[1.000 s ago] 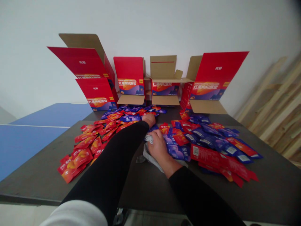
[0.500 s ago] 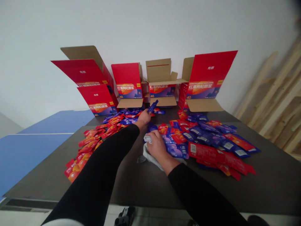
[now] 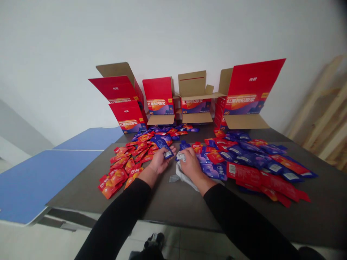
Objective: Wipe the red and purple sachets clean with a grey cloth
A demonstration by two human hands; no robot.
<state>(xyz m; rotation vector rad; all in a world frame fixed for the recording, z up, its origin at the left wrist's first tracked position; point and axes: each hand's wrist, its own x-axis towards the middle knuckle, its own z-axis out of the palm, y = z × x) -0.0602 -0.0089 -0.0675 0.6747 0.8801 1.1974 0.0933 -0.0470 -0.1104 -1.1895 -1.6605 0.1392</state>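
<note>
My left hand (image 3: 160,161), palm turned up, holds a purple pouch (image 3: 164,147) by its lower end above the table's middle. My right hand (image 3: 190,162) is closed on a crumpled white cloth (image 3: 181,157), part of which trails onto the table beneath the wrist. Just past the right knuckles lies another purple pouch (image 3: 185,145). Red pouches (image 3: 141,147) are spread in a loose pile left of my left hand. To the right of my right hand, purple pouches (image 3: 244,154) and red pouches (image 3: 257,180) overlap in a heap.
Open red cartons (image 3: 158,103) stand along the back of the dark table (image 3: 168,202), flaps spread forward. A blue table (image 3: 78,162) adjoins on the left. Wooden slats (image 3: 322,112) lean at the right wall. A small grey scrap (image 3: 174,178) lies near the cloth.
My left hand has drawn back toward me from near the cartons with the purple pouch, palm now up. My right hand keeps the cloth at about the same spot. The view has shifted left.
</note>
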